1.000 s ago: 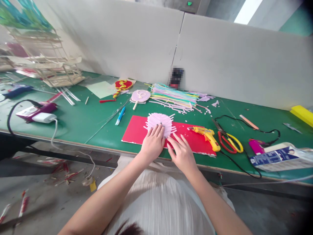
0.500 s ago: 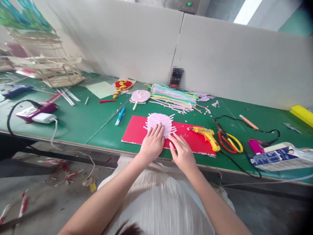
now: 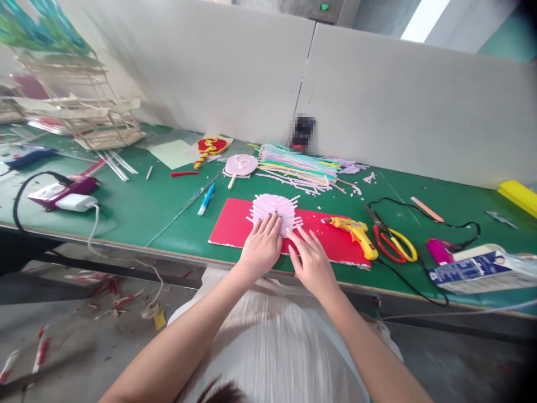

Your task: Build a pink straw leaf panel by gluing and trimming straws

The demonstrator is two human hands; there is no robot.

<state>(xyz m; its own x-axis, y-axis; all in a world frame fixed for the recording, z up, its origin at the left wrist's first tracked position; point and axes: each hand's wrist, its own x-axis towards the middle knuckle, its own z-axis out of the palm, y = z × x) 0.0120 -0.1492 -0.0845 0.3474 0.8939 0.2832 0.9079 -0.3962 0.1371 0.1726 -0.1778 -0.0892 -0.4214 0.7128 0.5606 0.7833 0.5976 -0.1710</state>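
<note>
A round piece of side-by-side pale lilac strips [image 3: 273, 207], with uneven ends sticking out at both sides, lies on a red board [image 3: 232, 221]. My left hand [image 3: 263, 240] rests flat on the lower part of it, fingers stretched out and holding nothing. Close beside it, my right hand [image 3: 309, 254] has its fingers apart, the fingertips at the lower right edge of the strips. What lies under the hands is hidden. On the right part of the board lies a yellow glue gun [image 3: 352, 230].
Scissors with red and yellow handles [image 3: 392, 240] lie right of the glue gun. Behind the board are a bundle of coloured strips [image 3: 297, 165], a lilac round fan shape [image 3: 241, 164] and a red-yellow one [image 3: 212, 146]. A blue pen [image 3: 206, 198] and a power strip [image 3: 62, 190] lie left.
My right hand has shifted slightly to the left, its fingertips nearer the lower edge of the lilac strips. My left hand has stayed in place.
</note>
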